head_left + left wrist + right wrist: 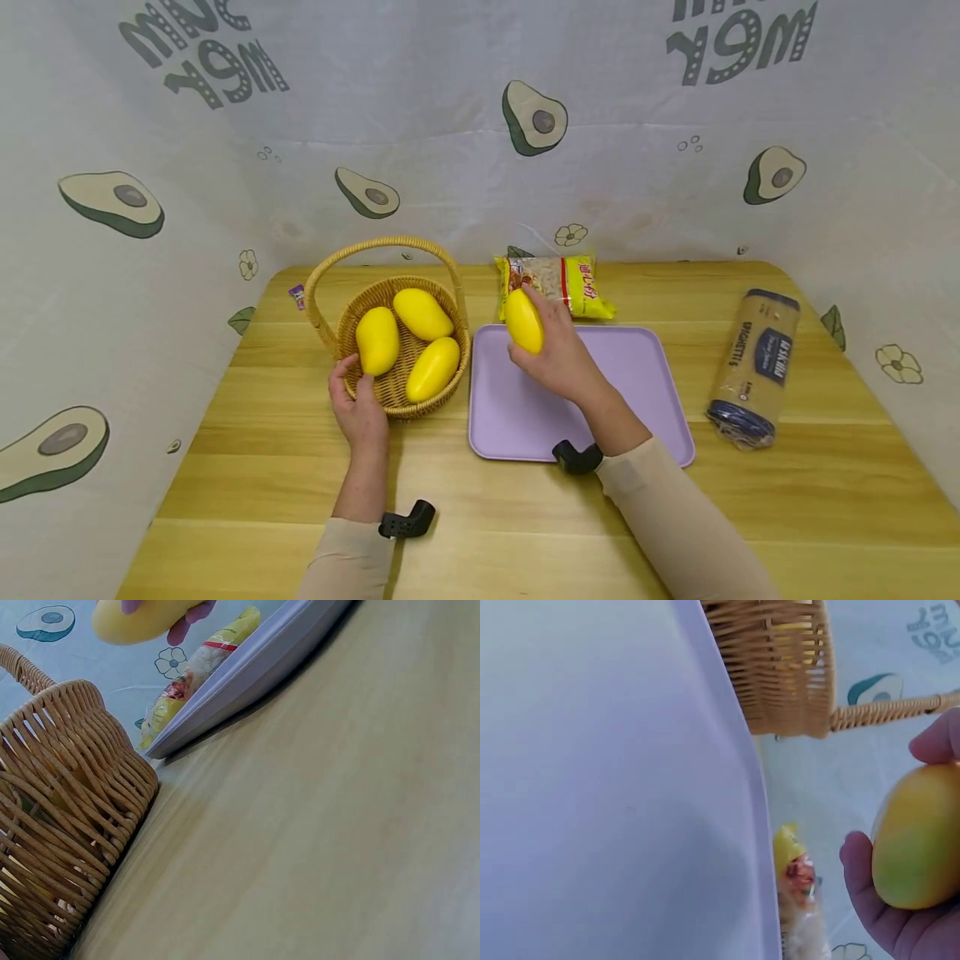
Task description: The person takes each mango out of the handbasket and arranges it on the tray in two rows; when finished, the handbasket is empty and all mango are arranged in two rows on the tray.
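Right hand [558,354]: clamped around a smooth yellow oval mango [524,322], raised over the flat lilac rectangular tray [517,417].
Left hand [362,414]: grips the round tan wicker basket [408,410] at its rim, three yellow mangoes [377,340] inside.
Mango step: seemingly mid-carry.
Next move: likely needs gentle lowering.

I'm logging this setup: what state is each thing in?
Wicker basket: upright, handle up
Mangoes inside: look whole
Held mango: raised, looks whole
Left hand: holding basket rim
Right hand: gripping mango
Lilac tray: right side up
Spaghetti pack: lying, looks closed
Yellow food bag: lying, looks closed
Purple packet: too small to tell
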